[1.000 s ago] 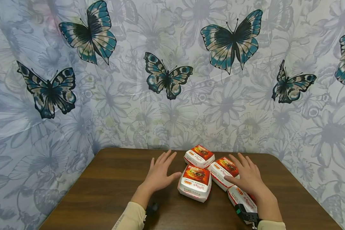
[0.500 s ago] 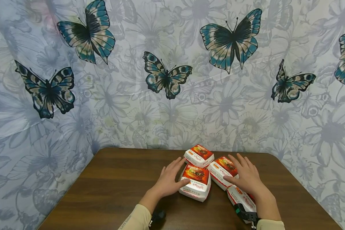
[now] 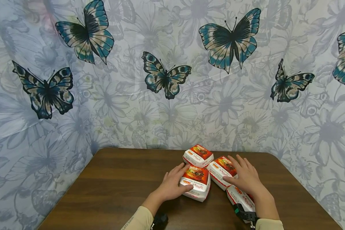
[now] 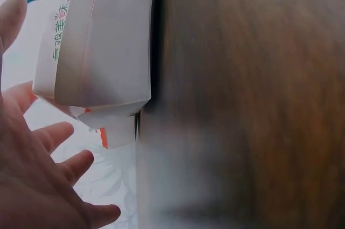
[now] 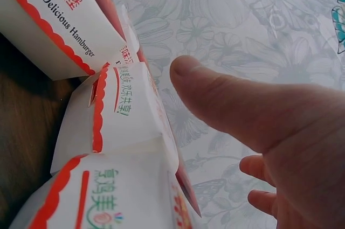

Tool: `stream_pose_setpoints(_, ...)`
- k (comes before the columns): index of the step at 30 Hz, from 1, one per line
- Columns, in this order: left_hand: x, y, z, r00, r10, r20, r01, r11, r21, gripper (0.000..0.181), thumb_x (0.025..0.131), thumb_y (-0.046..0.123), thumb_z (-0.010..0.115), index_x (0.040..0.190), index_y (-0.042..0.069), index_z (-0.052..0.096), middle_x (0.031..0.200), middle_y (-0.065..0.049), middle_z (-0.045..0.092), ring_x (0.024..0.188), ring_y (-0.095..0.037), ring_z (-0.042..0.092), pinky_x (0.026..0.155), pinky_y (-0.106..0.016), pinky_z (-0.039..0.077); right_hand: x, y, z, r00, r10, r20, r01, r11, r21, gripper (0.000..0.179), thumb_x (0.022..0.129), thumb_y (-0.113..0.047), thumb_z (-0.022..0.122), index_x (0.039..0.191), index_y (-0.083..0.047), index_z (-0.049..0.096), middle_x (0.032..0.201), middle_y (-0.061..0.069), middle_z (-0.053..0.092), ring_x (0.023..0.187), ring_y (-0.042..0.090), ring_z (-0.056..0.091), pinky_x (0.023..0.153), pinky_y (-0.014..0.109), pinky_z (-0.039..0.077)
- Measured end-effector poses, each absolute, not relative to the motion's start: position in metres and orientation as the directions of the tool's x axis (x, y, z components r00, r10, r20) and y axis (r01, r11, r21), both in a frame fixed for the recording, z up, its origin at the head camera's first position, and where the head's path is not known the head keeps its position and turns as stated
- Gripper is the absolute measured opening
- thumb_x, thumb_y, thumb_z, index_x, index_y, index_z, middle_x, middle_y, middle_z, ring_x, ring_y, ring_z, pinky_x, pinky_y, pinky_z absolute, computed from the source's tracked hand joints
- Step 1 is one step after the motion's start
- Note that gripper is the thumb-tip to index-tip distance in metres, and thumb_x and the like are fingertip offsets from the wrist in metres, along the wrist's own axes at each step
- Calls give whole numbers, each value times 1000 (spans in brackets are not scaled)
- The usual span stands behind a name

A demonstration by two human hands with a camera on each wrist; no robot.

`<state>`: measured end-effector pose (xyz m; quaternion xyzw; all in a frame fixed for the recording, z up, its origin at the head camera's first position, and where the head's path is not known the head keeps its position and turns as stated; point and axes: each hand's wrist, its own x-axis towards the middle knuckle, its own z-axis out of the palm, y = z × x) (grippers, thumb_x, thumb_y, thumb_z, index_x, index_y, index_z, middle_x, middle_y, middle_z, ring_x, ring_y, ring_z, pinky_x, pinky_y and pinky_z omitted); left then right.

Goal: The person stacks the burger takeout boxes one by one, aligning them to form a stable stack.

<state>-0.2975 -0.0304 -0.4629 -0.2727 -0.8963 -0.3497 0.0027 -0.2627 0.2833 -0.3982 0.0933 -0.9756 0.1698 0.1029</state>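
Observation:
Several white-and-red paper hamburger boxes are clustered on the table. My left hand (image 3: 172, 185) spreads over the left side of the front-left hamburger box (image 3: 200, 177), its thumb across the printed lid in the head view. The left wrist view has that box's pale side (image 4: 116, 40) beside my spread fingers; whether they all touch it I cannot tell. My right hand (image 3: 245, 177), fingers extended, hangs over the right-hand hamburger box (image 3: 218, 171). Seen from the right wrist, its thumb (image 5: 221, 94) stands apart from the boxes. Another hamburger box (image 3: 196, 156) sits behind, and one (image 3: 240, 198) lies partly under my right wrist.
The brown wooden table (image 3: 118, 179) has rounded far corners and meets a wall cloth (image 3: 126, 127) printed with flowers and butterflies. A black wrist device (image 3: 244, 214) overlaps the nearest right box; another black wrist device (image 3: 161, 219) is under the left wrist.
My left hand has moved right, from beside the front-left hamburger box onto its left side. My right hand and the boxes stay nearly in place.

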Motion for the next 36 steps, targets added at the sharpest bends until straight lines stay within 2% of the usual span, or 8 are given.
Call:
stream_pose_setpoints(6, -297, -36, -464, -820, 555, 142, 517, 611, 599, 85, 88, 56, 67, 159, 31, 26, 168, -10, 15, 152, -40, 21, 109, -78, 17, -264, 282, -401, -967, -134, 215, -198, 929, -313, 90, 85, -54, 73, 155, -12, 34, 157, 33, 25, 141, 61, 20, 105, 78, 20)
stream_pose_setpoints(12, -296, -40, -462, -813, 564, 145, 526, 606, 596, 84, 86, 55, 71, 156, 30, 32, 168, -8, 16, 151, -40, 22, 109, -79, 14, -266, 279, -405, -973, -119, 198, -176, 938, -300, 92, 83, -57, 72, 154, -12, 36, 157, 33, 27, 140, 61, 22, 105, 78, 23)
stream_pose_setpoints(20, -297, -45, -457, -814, 570, 107, 500, 597, 627, 81, 83, 52, 75, 151, 29, 36, 169, -10, 10, 152, -41, 19, 108, -81, 11, -264, 279, -405, -979, -97, 178, -147, 944, -294, 93, 83, -59, 72, 153, -10, 37, 155, 36, 28, 137, 63, 25, 104, 77, 25)
stream_pose_setpoints(25, -299, -46, -457, -813, 572, 108, 499, 590, 634, 76, 83, 51, 76, 144, 28, 39, 168, -10, 15, 153, -38, 20, 108, -81, 11, -265, 280, -405, -988, -74, 137, -112, 949, -295, 94, 83, -63, 69, 153, -9, 38, 154, 37, 27, 137, 64, 24, 105, 77, 24)
stream_pose_setpoints(29, -301, -48, -456, -806, 579, 124, 518, 589, 620, 75, 81, 50, 79, 141, 25, 41, 164, -11, 24, 151, -35, 26, 109, -79, 15, -267, 282, -407, -995, -46, 93, -71, 955, -286, 95, 83, -67, 66, 152, -8, 39, 153, 39, 28, 137, 64, 25, 104, 77, 25)
stream_pose_setpoints(36, -302, -57, -451, -804, 583, 116, 523, 602, 603, 94, 73, 53, 85, 146, 21, 36, 154, -3, 36, 145, -27, 34, 112, -75, 16, -271, 282, -411, -997, -21, 77, -42, 958, -283, 96, 82, -69, 66, 151, -9, 40, 146, 38, 40, 133, 62, 34, 101, 75, 30)
